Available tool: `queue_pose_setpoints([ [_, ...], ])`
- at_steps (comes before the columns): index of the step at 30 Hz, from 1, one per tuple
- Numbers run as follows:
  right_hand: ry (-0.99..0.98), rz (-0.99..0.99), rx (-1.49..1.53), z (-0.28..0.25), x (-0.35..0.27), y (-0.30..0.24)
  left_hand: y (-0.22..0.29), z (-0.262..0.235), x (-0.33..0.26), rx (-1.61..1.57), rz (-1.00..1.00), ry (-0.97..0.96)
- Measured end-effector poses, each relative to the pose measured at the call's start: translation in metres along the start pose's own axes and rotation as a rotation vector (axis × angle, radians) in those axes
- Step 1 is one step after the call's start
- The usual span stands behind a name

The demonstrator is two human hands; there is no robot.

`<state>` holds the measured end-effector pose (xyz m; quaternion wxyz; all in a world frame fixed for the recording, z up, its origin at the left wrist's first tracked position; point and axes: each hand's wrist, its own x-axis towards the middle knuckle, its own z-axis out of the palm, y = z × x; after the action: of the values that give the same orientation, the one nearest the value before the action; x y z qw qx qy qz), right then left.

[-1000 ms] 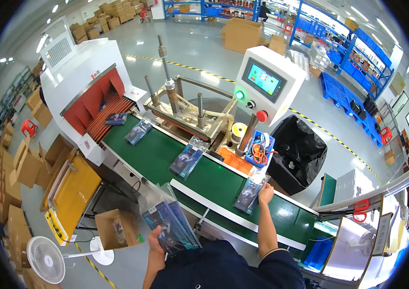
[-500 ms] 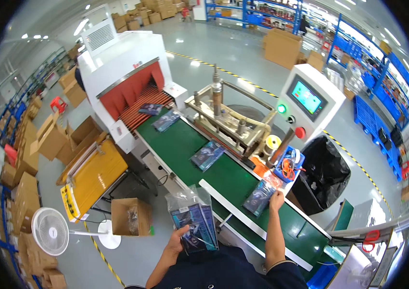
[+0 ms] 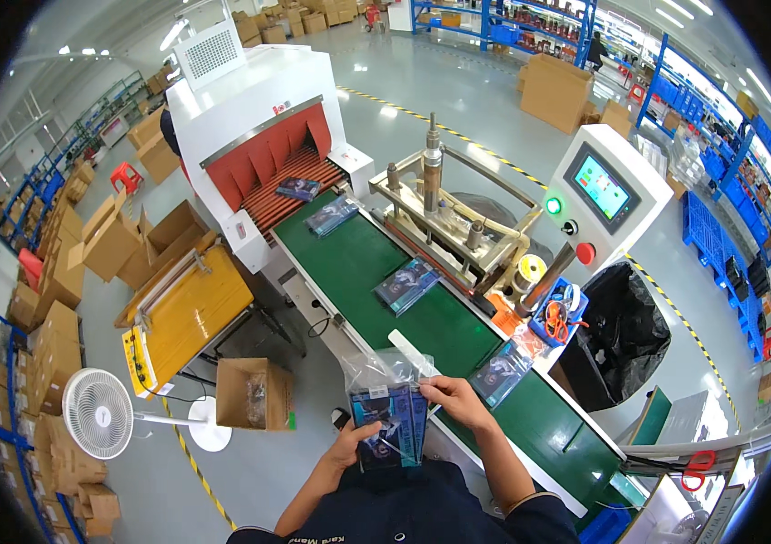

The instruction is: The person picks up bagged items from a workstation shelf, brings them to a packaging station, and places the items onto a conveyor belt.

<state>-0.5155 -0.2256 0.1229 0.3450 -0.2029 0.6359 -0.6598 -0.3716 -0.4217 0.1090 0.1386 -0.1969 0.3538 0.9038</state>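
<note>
In front of my body, my left hand [image 3: 350,445] grips several flat dark blue-purple packages in clear plastic bags [image 3: 389,419], thumb on the front face. My right hand [image 3: 460,402] pinches the right edge of the same packages near the top; its fingertips are partly hidden behind them. Loose clear film sticks up past their upper end. On the green conveyor belt [image 3: 444,331], just beyond my right hand, lies one bagged package [image 3: 501,374]. Farther along the belt lie another package [image 3: 407,286] and a third [image 3: 331,217].
A white machine with a red curtain [image 3: 269,150] stands at the belt's far end, a package [image 3: 298,188] on its rollers. Right of the belt are a metal press frame [image 3: 449,204], a control box [image 3: 603,195] and a black-lined bin [image 3: 626,335]. A fan [image 3: 98,413] and carton [image 3: 254,394] stand left.
My right hand has let go of the package on the belt and moved left to the bagged packages in my left hand. The whole view has shifted slightly.
</note>
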Motion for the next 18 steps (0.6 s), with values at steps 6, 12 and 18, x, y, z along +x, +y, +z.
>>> queue_pose_setpoints([
  [6, 0.098, -0.044, -0.133, 0.008, -0.011, -0.006, 0.002, 0.008, 0.004, 0.052, 0.046, 0.038],
  [12, 0.122, -0.016, -0.299, 0.004, -0.036, -0.011, 0.026, 0.028, 0.022, -0.029, 0.177, 0.083],
  [18, 0.563, 0.004, -0.32, -0.077, -0.1, 0.029, 0.05, 0.009, 0.033, -0.342, 0.27, 0.093],
])
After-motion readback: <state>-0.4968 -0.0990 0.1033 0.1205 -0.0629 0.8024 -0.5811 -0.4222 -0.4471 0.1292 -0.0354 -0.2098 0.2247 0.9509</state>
